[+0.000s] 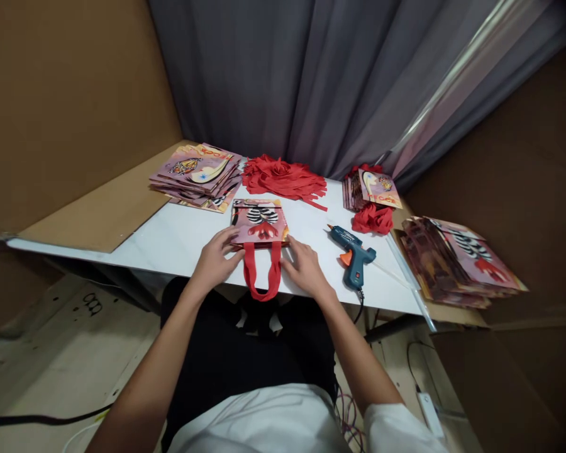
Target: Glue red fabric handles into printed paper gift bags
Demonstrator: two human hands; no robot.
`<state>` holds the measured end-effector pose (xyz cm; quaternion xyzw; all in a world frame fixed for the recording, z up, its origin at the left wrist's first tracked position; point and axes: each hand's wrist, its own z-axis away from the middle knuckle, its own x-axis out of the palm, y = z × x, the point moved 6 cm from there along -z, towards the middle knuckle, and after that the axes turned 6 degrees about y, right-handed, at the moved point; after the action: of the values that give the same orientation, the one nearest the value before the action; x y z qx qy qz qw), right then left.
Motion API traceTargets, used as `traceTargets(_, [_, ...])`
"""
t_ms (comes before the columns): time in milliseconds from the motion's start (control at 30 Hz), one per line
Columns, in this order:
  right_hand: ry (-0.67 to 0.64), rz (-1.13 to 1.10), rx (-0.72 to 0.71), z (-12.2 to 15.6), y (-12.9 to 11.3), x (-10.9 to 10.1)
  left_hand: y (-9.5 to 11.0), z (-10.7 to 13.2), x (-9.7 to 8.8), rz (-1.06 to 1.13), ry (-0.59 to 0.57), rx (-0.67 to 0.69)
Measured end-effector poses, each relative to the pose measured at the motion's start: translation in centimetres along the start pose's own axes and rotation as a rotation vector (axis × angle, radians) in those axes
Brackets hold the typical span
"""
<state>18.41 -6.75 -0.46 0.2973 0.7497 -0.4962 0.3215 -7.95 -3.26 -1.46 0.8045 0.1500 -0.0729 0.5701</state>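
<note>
A small printed paper bag [259,221] lies flat near the front edge of the white table [179,236], its red ribbon handle [262,272] hanging over the edge toward me. My left hand [214,258] rests on the bag's lower left corner with fingers bent on the paper. My right hand [304,264] presses the lower right corner, fingers laid on the bag's edge. Both hands hold the bag down at its opening.
A blue glue gun [353,255] lies right of my right hand, its cord dropping off the table. Stacks of printed sheets [198,175] sit back left, a pile of red ribbon strips [283,177] behind, more bags [372,189] and a red ribbon bundle [371,218] at right, another stack [457,261] far right.
</note>
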Motion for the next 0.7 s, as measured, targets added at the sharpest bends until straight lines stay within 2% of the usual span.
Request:
traceTargets(100, [0.068,0.059,-0.016,1.4,-1.1,-0.5,1.3,1.7,-0.2,0.034,0.104,0.044])
traceTargets(200, [0.113,0.191,-0.093,4.1,-2.5,-1.6,1.9,3.8,-0.6,-0.048,0.081,0.134])
traceTargets(333, [-0.063,0.194,-0.412,8.7,-5.4,-1.0,2.4,5.9,-1.6,-0.221,0.064,0.258])
traceTargets(433, [-0.115,0.224,-0.495,10.7,-6.0,-0.2,2.7,6.8,-2.2,-0.284,0.094,0.298])
traceTargets(533, [-0.100,0.288,-0.510,10.9,-5.7,0.5,2.8,7.4,-2.2,-0.295,0.098,0.290])
traceTargets(700, [-0.108,0.409,-0.571,9.3,-5.2,0.9,3.7,8.0,-2.5,-0.254,0.149,0.309])
